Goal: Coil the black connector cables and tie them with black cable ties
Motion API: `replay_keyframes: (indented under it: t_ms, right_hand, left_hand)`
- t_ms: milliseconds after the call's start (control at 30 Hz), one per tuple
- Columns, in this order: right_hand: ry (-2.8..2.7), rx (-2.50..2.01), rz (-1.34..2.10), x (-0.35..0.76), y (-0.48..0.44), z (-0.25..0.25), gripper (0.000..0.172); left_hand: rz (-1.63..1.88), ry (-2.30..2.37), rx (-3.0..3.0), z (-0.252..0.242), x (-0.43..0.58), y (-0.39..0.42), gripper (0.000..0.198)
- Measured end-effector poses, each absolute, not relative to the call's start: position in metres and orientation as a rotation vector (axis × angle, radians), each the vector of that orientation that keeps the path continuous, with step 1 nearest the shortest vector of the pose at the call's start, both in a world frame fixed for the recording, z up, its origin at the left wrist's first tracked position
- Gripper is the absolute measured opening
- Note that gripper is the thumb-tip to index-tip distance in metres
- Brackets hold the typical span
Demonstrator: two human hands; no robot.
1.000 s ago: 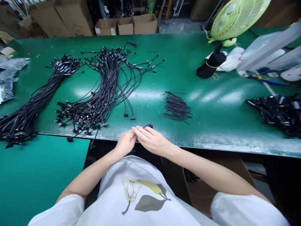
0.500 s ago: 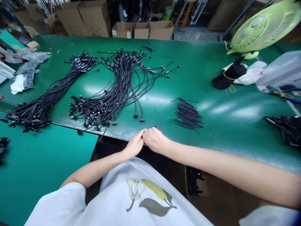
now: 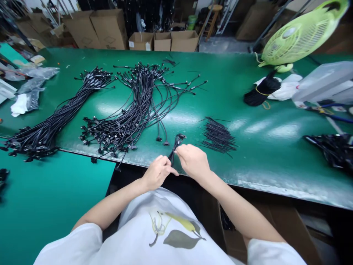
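A short folded black cable (image 3: 177,141) rises between my two hands at the table's front edge, its connector end on top. My left hand (image 3: 157,172) is closed around the lower part, with a finger and thumb stretched toward the right. Against the cable's right side, my right hand (image 3: 193,159) has its fingers closed in a pinch; whether a thin tie is also in them is too small to see. Right of the hands lies a pile of thin black twist ties (image 3: 219,135). A loose heap of black cables (image 3: 143,99) is spread to the left.
A second cable bundle (image 3: 71,106) lies farther left on the green table (image 3: 226,81). At the right are a tied black bundle (image 3: 261,90), a green fan (image 3: 292,36), plastic bags (image 3: 325,82) and black bagged items (image 3: 331,149). Cardboard boxes (image 3: 110,29) stand behind.
My hands were pressed together at the edge with the cable almost hidden. Now they are slightly apart, and the folded cable shows above them. My right forearm has swung in closer.
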State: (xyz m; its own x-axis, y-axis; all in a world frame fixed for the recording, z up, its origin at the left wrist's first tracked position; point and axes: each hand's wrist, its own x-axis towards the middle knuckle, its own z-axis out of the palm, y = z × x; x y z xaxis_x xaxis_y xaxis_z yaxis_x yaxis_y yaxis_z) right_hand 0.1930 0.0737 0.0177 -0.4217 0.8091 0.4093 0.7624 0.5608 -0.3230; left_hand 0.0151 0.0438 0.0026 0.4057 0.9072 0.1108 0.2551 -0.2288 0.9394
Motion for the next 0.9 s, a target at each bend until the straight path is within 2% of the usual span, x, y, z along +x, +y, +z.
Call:
replay_keyframes:
  t_ms: [67,167,267,367,467,567,633,800,900]
  right_hand:
    - [-2.278,-1.189,-0.067,0.189,0.068,0.022,0.032]
    - [-2.329,-1.026,-0.074,0.173,0.052,0.014,0.032]
    - [-2.438,-1.0,0.15,0.164,0.043,-0.001,0.025]
    - [-2.448,-1.201,0.401,0.175,0.051,-0.005,0.022]
    - [-2.338,-1.397,0.422,0.189,0.064,0.002,0.022]
    - [-2.202,-1.387,0.479,0.19,0.064,0.009,0.023]
    - [-1.995,-1.301,0.712,0.188,0.06,0.011,0.027]
    - [-1.264,-1.05,1.762,0.199,0.054,-0.002,0.044]
    - [-1.21,-1.019,1.935,0.209,0.051,-0.008,0.048]
  left_hand:
    - [0.838,1.026,1.499,-0.002,0.018,0.049,0.076]
    - [0.851,1.081,1.037,0.0,0.016,0.062,0.081]
    - [0.928,1.081,0.901,0.013,0.006,0.064,0.069]
    - [0.837,0.946,1.163,0.013,-0.003,0.056,0.067]
    - [0.869,1.126,1.28,-0.008,0.006,0.05,0.031]
    - [0.981,1.216,1.199,-0.024,0.029,0.044,0.054]
    - [0.953,1.17,1.242,-0.024,0.04,0.042,0.052]
    - [0.828,1.071,1.375,-0.005,0.043,0.044,0.042]
    - [0.857,0.986,1.13,0.001,0.047,0.046,0.035]
